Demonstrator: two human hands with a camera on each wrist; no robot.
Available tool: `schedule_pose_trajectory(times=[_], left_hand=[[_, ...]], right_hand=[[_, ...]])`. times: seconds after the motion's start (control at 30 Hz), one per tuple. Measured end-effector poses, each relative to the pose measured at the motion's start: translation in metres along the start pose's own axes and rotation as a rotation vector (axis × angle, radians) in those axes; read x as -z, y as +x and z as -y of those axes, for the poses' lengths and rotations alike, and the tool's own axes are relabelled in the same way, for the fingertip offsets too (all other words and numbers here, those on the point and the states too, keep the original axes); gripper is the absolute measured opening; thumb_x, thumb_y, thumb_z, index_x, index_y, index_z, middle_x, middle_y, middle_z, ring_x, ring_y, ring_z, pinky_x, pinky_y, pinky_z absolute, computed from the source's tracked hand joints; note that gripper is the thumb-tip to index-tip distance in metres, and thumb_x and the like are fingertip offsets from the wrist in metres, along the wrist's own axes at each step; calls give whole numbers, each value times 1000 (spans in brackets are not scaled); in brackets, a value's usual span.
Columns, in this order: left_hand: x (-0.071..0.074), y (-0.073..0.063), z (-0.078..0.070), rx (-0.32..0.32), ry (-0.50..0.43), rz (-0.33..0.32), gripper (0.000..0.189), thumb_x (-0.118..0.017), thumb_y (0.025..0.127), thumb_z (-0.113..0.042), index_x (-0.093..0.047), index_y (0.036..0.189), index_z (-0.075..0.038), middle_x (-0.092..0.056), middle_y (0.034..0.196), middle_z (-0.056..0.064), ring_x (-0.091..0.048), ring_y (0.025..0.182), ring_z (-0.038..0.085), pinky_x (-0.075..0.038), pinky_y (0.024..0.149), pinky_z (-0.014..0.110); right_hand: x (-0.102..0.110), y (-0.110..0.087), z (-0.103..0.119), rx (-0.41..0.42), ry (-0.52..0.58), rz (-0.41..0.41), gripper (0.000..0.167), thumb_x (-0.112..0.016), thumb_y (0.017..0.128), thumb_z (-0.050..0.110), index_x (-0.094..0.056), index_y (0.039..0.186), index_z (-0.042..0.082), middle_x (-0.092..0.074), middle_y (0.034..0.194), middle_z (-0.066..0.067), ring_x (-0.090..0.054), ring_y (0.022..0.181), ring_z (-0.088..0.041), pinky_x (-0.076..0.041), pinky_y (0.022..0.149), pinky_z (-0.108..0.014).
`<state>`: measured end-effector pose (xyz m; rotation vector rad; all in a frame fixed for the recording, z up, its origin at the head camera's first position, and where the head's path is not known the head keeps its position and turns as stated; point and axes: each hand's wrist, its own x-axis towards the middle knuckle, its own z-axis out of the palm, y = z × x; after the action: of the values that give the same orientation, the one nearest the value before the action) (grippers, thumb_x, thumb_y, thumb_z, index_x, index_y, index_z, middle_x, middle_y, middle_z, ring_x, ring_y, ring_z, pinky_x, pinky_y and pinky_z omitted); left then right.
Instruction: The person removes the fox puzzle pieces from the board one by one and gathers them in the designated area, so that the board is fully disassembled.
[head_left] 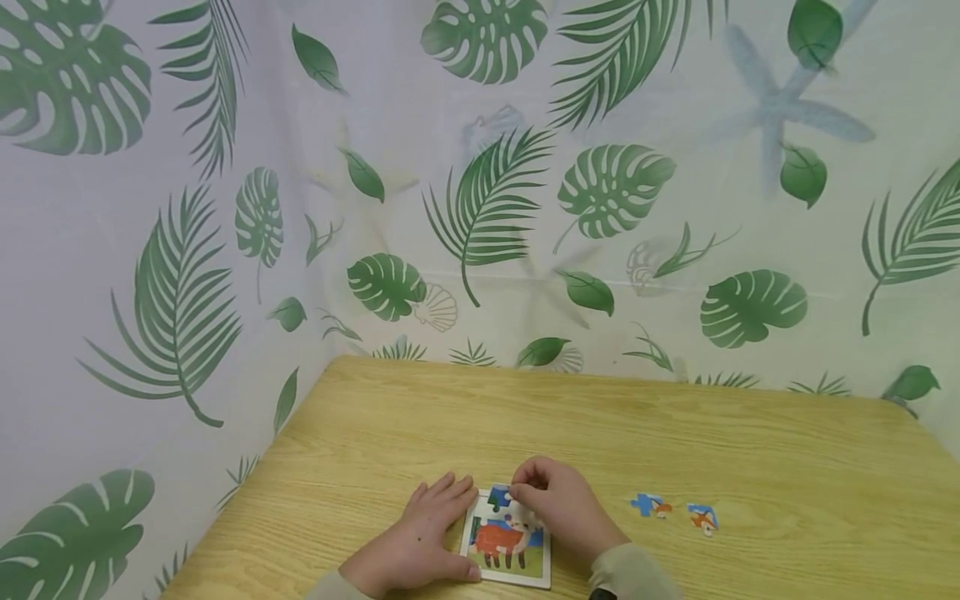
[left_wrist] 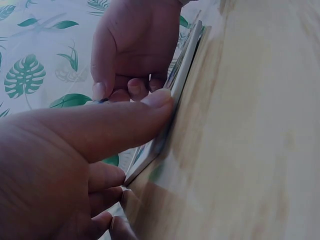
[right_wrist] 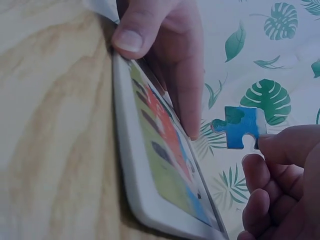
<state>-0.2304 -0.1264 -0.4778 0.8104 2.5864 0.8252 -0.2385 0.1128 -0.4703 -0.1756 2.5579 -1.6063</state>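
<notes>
A white-rimmed puzzle board [head_left: 517,580] lies on the table, its picture showing a red-orange animal on green ground. My left hand [head_left: 426,533] rests along the board's left side with fingers extended, the thumb [left_wrist: 135,117] lying on the near rim. Between thumb and index finger, my right hand [head_left: 561,505] pinches a blue and green puzzle piece [right_wrist: 240,127] with a knob and a notch. In the right wrist view this piece is held up off the picture; in the head view it overlaps the upper part of the board. My right hand covers the board's upper right part.
Two loose puzzle pieces lie right of my right hand: a blue and orange one [head_left: 647,504] and another [head_left: 703,518] farther right. The wood-grain table [head_left: 420,408] meets a leaf-patterned sheet [head_left: 495,308] at the back and left.
</notes>
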Motion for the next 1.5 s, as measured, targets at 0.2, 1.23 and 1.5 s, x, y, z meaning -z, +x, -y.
schedule_pose_trajectory(times=[0.2, 1.23, 1.5], left_hand=[[0, 0, 0, -1, 10, -1, 101, -79, 80, -59, -38, 157, -9, -26, 165, 6, -11, 153, 33, -3, 119, 62], [-1, 1, -2, -2, 21, -12, 100, -80, 79, -56, -39, 157, -9, -26, 165, 5, -11, 154, 31, -2, 119, 61], [-1, 0, 0, 15, 35, -10, 102, -80, 78, -58, -38, 157, -9, -24, 166, 5, -11, 154, 32, -2, 119, 60]], right_hand=[[5, -2, 5, -1, -18, -24, 7, -71, 93, 18, -68, 90, 13, -64, 87, 2, -55, 84, -18, -44, 77, -35], [30, -7, -2, 28, -122, -34, 9, -66, 99, 17, -64, 90, 16, -59, 83, 1, -52, 77, -18, -42, 68, -34], [42, -11, -3, 70, -158, -54, 9, -69, 98, 17, -65, 89, 18, -57, 78, 1, -50, 71, -17, -42, 62, -31]])
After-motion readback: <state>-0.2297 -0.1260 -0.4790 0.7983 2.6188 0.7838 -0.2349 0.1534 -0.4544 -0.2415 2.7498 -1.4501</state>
